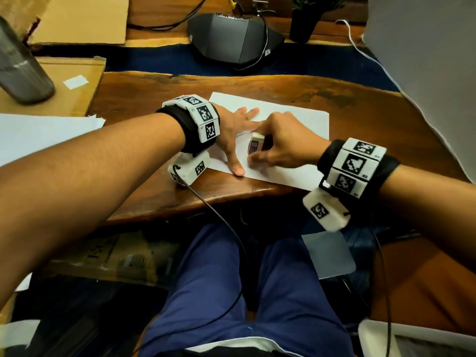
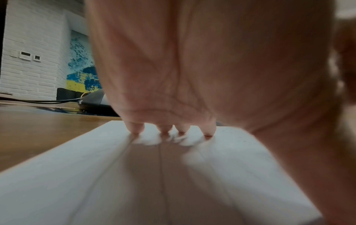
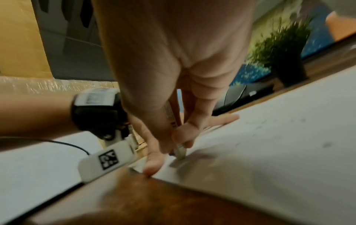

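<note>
- The sheet of white paper [image 1: 296, 119] lies flat on the wooden desk [image 1: 365, 117], slightly askew and near the front edge. Faint grey specks mark its surface. The left hand [image 1: 231, 130] presses its left part with straight fingers.
- The small white block [image 1: 255, 145], wrapped in a printed sleeve, stands tilted with its lower end on the paper, pinched in the right hand [image 1: 286, 143].

No legible text or numbers.

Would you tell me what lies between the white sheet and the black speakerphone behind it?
Between the sheet and the speakerphone the head view shows only bare table wood, then a dark blue strip.
</note>
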Demonstrator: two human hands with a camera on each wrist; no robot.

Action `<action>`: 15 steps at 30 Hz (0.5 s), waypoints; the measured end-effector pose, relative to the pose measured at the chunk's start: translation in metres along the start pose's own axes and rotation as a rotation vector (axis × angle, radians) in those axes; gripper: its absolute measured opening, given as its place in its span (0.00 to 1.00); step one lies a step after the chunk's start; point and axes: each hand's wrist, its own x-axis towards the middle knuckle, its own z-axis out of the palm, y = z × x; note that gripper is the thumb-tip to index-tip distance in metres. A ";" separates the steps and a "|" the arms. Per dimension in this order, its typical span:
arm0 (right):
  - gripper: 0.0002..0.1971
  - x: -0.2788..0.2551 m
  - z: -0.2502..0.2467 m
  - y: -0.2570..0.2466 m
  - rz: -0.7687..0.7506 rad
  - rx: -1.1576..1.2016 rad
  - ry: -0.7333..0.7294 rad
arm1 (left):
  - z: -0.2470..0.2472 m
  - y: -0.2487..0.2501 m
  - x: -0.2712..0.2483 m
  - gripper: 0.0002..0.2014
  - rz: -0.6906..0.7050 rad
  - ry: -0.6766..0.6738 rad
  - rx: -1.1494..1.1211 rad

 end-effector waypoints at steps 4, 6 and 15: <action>0.11 0.012 -0.013 0.009 0.096 0.007 0.097 | 0.000 0.004 -0.001 0.65 -0.021 0.009 0.045; 0.09 0.012 -0.011 0.010 0.102 -0.001 0.112 | 0.001 0.005 -0.001 0.65 -0.026 0.019 0.043; 0.10 0.010 -0.009 0.003 0.064 -0.033 0.077 | 0.002 0.000 0.005 0.68 -0.007 0.010 0.049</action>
